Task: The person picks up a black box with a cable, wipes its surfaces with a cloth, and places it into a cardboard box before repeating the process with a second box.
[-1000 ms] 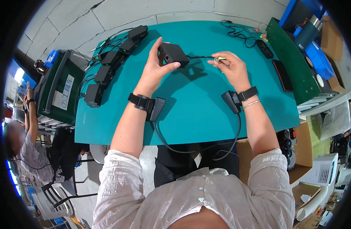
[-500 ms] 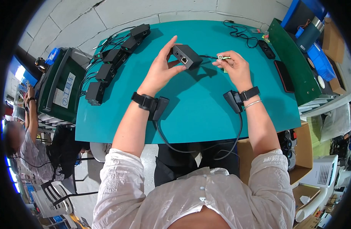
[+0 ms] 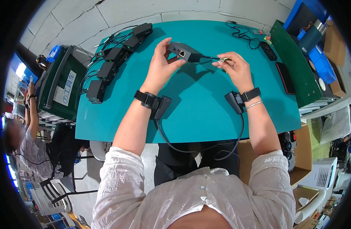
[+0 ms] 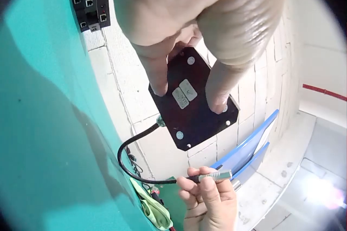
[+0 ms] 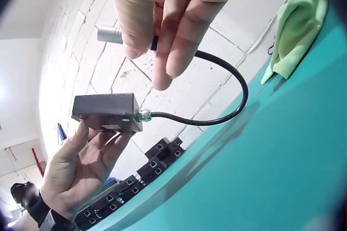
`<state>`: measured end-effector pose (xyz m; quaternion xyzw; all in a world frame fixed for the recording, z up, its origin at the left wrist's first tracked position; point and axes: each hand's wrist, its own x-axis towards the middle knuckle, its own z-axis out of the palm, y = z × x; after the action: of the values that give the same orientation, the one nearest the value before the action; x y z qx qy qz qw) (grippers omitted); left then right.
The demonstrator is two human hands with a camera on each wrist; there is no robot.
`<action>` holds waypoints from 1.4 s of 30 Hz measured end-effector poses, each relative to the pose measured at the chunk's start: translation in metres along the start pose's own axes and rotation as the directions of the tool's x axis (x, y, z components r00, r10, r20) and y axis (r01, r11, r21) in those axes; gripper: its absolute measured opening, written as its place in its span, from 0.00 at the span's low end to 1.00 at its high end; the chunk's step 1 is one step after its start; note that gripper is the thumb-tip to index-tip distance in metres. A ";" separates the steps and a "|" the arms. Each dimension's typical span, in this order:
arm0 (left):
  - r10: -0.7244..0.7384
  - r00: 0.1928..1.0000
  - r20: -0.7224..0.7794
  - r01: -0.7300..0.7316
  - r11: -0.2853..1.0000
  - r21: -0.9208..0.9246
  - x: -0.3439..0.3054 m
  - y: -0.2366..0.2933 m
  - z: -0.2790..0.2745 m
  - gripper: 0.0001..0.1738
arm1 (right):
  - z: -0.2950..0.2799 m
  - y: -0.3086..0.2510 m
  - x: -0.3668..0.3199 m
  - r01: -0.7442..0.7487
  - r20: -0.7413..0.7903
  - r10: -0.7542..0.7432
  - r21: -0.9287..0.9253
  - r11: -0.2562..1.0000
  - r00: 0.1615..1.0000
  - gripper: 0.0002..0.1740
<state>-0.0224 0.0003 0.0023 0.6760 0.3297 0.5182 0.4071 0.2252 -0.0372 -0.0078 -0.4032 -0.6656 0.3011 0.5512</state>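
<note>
My left hand holds a small black box by its sides, above the table. One end of the box carries a square network port; in the left wrist view its flat face has screws and a pale label. A short black cable leaves the other end through a clear gland. My right hand pinches the silver round connector at the cable's free end, its open end facing away from the fingers. A light green cloth shows near the right hand in both wrist views.
Several similar black boxes with cables stand in a row on the green table's left side. At the right lie a coiled black cable, a black power strip and a phone. Another person sits far left.
The box has moved right, toward the right hand, and turned so its port end shows more. The connector has shifted slightly right; both hands keep their hold.
</note>
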 end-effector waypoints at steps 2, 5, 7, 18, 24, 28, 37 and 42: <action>-0.011 0.999 -0.049 0.008 0.998 -0.063 0.000 -0.001 -0.001 0.37 | 0.001 0.003 0.000 0.023 -0.014 -0.022 0.062 0.998 1.000 0.07; -0.098 0.982 -0.161 0.037 0.938 -0.344 0.003 -0.007 -0.003 0.30 | 0.002 0.000 -0.001 0.092 -0.053 -0.084 0.164 0.982 0.995 0.08; -0.178 0.957 -0.230 0.010 0.811 -0.586 0.005 -0.014 -0.006 0.23 | 0.002 -0.003 0.000 0.136 -0.077 -0.123 0.207 0.969 0.989 0.09; -0.344 0.917 -0.200 -0.059 0.380 -0.923 0.007 -0.028 -0.024 0.20 | -0.038 0.014 0.010 0.203 -0.236 0.016 0.869 0.451 0.972 0.19; -0.346 0.932 -0.104 -0.048 0.165 -0.985 0.009 -0.023 -0.026 0.19 | -0.039 0.020 0.011 0.058 -0.122 0.145 0.921 0.386 0.982 0.22; -0.305 0.927 -0.216 -0.141 0.250 -0.958 0.007 -0.019 -0.024 0.21 | -0.050 0.049 0.009 -0.063 -0.029 0.324 0.961 0.269 0.946 0.21; -0.138 0.985 0.107 0.161 0.485 -0.860 -0.004 -0.004 -0.024 0.20 | -0.042 0.026 0.008 -0.226 -0.105 0.451 0.751 0.621 0.886 0.19; -0.129 0.936 0.328 0.313 0.732 -0.605 -0.007 -0.002 -0.020 0.25 | -0.024 0.005 0.007 -0.242 -0.036 0.293 0.473 0.847 0.955 0.19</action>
<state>-0.0437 -0.0011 0.0000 0.5110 0.1516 0.4527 0.7148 0.2487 -0.0296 -0.0035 -0.3642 -0.4811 0.5032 0.6186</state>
